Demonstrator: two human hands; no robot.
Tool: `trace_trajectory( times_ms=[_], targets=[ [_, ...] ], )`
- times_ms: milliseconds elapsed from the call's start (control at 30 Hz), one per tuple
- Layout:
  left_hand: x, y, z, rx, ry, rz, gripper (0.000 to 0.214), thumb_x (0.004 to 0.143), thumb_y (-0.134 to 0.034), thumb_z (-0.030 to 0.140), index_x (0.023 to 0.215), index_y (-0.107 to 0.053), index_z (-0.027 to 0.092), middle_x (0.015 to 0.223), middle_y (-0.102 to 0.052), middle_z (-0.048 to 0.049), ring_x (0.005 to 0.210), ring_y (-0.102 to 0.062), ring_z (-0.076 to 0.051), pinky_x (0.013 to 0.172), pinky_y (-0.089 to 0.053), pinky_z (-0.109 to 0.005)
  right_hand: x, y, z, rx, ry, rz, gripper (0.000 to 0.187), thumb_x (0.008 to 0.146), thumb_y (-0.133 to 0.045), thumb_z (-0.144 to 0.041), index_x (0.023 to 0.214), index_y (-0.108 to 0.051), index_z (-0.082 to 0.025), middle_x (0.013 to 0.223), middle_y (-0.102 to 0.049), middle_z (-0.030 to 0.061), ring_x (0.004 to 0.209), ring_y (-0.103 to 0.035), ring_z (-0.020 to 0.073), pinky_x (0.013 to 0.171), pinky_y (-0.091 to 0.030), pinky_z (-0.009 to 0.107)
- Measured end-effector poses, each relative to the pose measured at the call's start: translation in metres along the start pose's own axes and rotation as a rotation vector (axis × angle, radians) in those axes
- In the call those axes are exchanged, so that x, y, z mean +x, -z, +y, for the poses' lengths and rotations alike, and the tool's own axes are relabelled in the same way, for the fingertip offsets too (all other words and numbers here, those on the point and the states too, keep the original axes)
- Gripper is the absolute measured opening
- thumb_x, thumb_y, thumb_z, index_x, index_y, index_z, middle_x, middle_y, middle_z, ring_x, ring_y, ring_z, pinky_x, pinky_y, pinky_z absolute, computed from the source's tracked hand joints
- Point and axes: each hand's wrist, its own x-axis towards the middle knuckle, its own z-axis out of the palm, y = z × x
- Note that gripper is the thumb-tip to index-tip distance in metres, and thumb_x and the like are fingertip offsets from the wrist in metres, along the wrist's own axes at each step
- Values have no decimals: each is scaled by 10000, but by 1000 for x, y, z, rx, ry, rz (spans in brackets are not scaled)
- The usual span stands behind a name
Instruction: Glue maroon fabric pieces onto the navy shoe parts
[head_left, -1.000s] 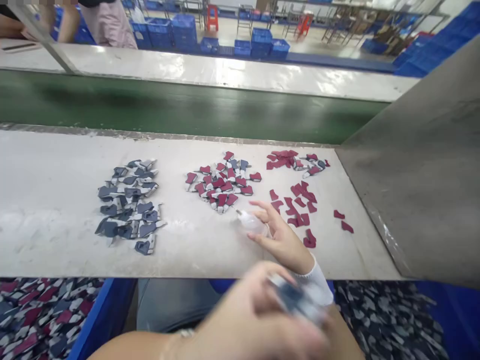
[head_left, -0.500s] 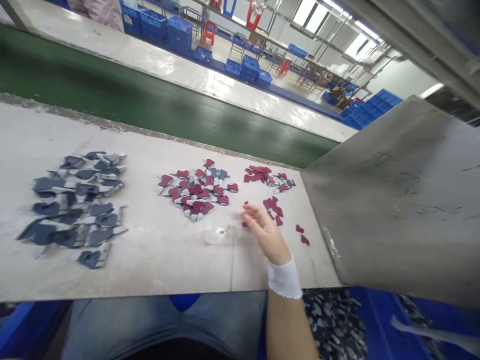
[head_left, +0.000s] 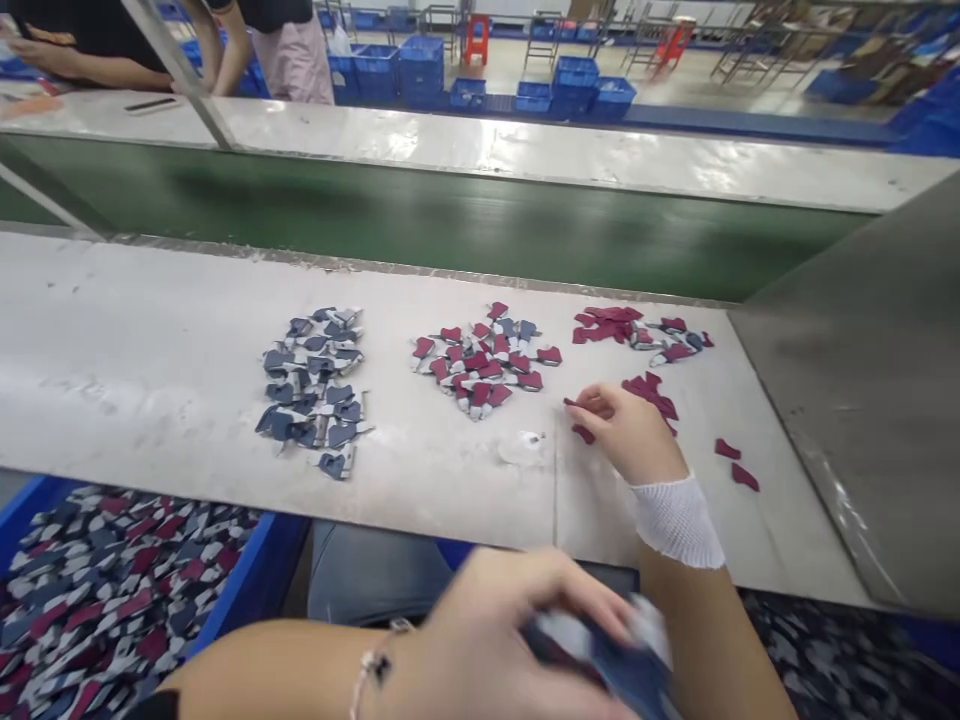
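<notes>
My left hand (head_left: 502,630), blurred, is closed around several dark blue and white plastic pieces (head_left: 634,665) low in front. My right hand (head_left: 637,435), with a white wrist cuff, pinches a small flat maroon piece (head_left: 571,404) above the table. A second maroon piece (head_left: 583,434) lies beneath those fingers. Just beyond the right hand is a small heap of flat maroon pieces (head_left: 651,390). Left of it lies a pile of maroon and white assembled pieces (head_left: 480,365), and farther left a cluster of blue and white ones (head_left: 311,385).
On the white table (head_left: 150,370) is a clear round object (head_left: 521,448). More maroon pieces (head_left: 607,322) lie at the back right. A metal panel (head_left: 862,400) borders the right side. A blue bin (head_left: 247,590) full of pieces stands lower left. People (head_left: 289,50) are across the green conveyor (head_left: 450,225).
My left hand has come into view with blue and white pieces in it. My right fingers have closed on a maroon piece. The view has swung, showing the bin and people on the left.
</notes>
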Motion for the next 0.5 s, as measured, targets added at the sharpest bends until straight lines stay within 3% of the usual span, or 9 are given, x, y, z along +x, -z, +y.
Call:
trace_trajectory(
  times_ms=[100, 167, 300, 400, 500],
  targets=[
    [6, 25, -20, 180, -96, 379, 295, 645, -914, 314, 831, -704, 221, 1017, -785, -77, 999, -750, -277, 877, -637, -394, -40, 11, -16, 175, 70, -83, 237, 886, -680, -439, 931, -734, -213, 834, -772, 60, 748, -716, 233, 690, -564, 357],
    [7, 39, -34, 239, -160, 462, 278, 666, -897, 264, 849, -695, 209, 981, -788, -78, 958, -766, -272, 850, -654, -393, -68, 13, -27, 320, 114, -194, 243, 902, -669, -442, 954, -762, -223, 866, -789, 51, 761, -735, 217, 686, -593, 333],
    [9, 51, -48, 346, -307, 512, 228, 728, -845, 199, 901, -697, 196, 1067, -738, -92, 968, -756, -243, 845, -659, -369, -106, 8, -40, 709, 160, -435, 144, 931, -670, -307, 1001, -764, -224, 855, -793, 30, 793, -757, 183, 729, -623, 302],
    [12, 54, -46, 442, -435, 504, 226, 742, -813, 128, 914, -693, 212, 1035, -688, -66, 952, -728, -207, 804, -650, -318, -115, 2, -42, 804, 72, -456, 82, 900, -726, -288, 906, -701, -210, 817, -786, 18, 771, -760, 171, 720, -623, 284],
    [12, 57, -42, 487, -458, 465, 244, 761, -783, 99, 940, -672, 222, 995, -676, -50, 925, -707, -195, 796, -635, -317, -113, -3, -40, 807, 25, -475, 149, 864, -772, -294, 840, -653, -208, 783, -771, 10, 754, -752, 169, 699, -607, 274]
  ],
)
